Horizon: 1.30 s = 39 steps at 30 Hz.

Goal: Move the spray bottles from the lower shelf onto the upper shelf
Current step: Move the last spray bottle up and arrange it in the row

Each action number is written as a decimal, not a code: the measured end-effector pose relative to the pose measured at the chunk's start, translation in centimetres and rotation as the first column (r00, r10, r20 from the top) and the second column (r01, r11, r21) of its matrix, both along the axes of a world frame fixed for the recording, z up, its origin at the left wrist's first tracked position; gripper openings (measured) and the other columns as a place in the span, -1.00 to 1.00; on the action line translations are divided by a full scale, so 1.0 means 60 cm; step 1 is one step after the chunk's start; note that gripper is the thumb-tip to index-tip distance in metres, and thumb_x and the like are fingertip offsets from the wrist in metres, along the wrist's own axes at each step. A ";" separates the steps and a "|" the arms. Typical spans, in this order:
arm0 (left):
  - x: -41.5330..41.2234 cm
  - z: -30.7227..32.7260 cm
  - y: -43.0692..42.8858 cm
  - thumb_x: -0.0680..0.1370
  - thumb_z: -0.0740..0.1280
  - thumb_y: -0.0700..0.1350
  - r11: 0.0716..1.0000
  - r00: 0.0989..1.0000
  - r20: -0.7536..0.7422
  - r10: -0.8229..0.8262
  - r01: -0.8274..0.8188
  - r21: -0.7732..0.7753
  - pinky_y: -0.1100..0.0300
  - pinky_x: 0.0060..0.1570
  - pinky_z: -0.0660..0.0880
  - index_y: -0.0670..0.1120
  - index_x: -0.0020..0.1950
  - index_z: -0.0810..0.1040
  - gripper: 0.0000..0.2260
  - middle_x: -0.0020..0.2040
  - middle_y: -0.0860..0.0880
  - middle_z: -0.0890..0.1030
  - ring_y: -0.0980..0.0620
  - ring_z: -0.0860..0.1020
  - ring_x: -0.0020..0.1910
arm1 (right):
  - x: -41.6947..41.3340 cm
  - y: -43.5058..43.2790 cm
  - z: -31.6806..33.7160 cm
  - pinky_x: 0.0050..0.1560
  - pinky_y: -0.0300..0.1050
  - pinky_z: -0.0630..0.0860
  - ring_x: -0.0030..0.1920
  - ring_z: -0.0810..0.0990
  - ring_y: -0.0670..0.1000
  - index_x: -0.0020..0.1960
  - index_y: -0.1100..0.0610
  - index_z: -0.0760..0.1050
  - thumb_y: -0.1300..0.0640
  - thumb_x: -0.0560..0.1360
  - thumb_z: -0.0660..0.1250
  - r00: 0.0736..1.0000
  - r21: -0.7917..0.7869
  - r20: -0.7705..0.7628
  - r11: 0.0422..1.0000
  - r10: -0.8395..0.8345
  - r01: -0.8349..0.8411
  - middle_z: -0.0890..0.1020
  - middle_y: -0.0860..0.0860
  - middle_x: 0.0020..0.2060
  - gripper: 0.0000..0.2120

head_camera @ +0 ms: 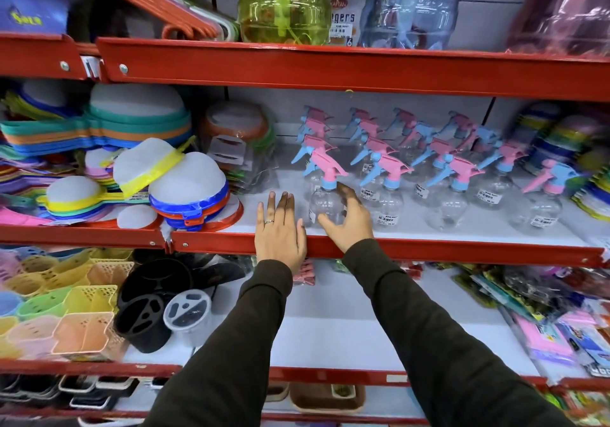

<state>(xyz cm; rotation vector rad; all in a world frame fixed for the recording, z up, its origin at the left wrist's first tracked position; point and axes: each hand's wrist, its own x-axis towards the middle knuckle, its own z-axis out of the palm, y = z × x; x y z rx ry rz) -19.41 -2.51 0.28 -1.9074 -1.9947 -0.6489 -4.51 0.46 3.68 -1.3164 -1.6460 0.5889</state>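
Bottle (325,204) stands upright at frame centre, our right hand (348,220) spread open just beside it, nearer than our flat, empty left hand (280,228).

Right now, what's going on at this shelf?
A person is working at a red shop shelf crowded with clear spray bottles. The right hand is curled around the nearest spray bottle, the pink-triggered one at the front left of the group; whether the grip has closed is unclear. The left hand lies flat and open on the shelf beside it, holding nothing. The other bottles stand in rows to the right.
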 end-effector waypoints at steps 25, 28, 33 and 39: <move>0.002 0.024 -0.019 0.68 -0.03 0.12 0.987 0.988 0.152 -0.018 0.042 -0.154 -0.02 0.54 0.13 -0.12 0.58 0.24 -0.47 0.52 -0.15 0.40 -0.14 0.34 0.51 | -0.002 -0.008 0.005 0.39 0.09 0.45 0.42 0.43 0.09 0.54 0.02 0.20 -0.09 0.42 0.43 0.999 -0.116 0.028 0.993 0.015 -0.012 0.40 0.05 0.46 -0.23; 0.007 0.046 -0.026 0.67 0.01 0.16 0.986 0.919 0.394 0.000 0.065 -0.152 0.00 0.33 0.40 -0.05 0.57 0.26 -0.48 0.47 -0.13 0.46 -0.15 0.47 0.39 | -0.001 -0.012 0.005 0.44 -0.01 0.37 0.45 0.40 0.10 0.54 0.09 0.21 -0.03 0.53 0.31 0.999 -0.111 0.046 0.994 -0.019 0.024 0.40 0.09 0.48 -0.36; 0.024 0.070 -0.019 0.70 0.01 0.09 0.971 0.814 0.574 -0.083 0.196 -0.139 0.02 0.32 0.38 -0.07 0.50 0.37 -0.55 0.43 -0.17 0.49 -0.17 0.48 0.35 | -0.005 -0.020 -0.005 0.41 0.06 0.42 0.39 0.48 0.15 0.51 0.14 0.26 0.01 0.58 0.21 0.995 -0.117 0.070 0.990 -0.066 0.074 0.46 0.17 0.42 -0.47; 0.030 0.067 -0.021 0.71 -0.05 0.07 0.968 0.732 0.677 -0.081 0.221 -0.123 0.05 0.30 0.37 -0.11 0.35 0.49 -0.55 0.35 -0.19 0.55 -0.15 0.51 0.27 | -0.005 -0.021 -0.005 0.39 0.09 0.45 0.37 0.50 0.14 0.53 0.11 0.24 0.01 0.55 0.27 0.994 -0.140 0.100 0.989 -0.034 0.047 0.48 0.14 0.41 -0.42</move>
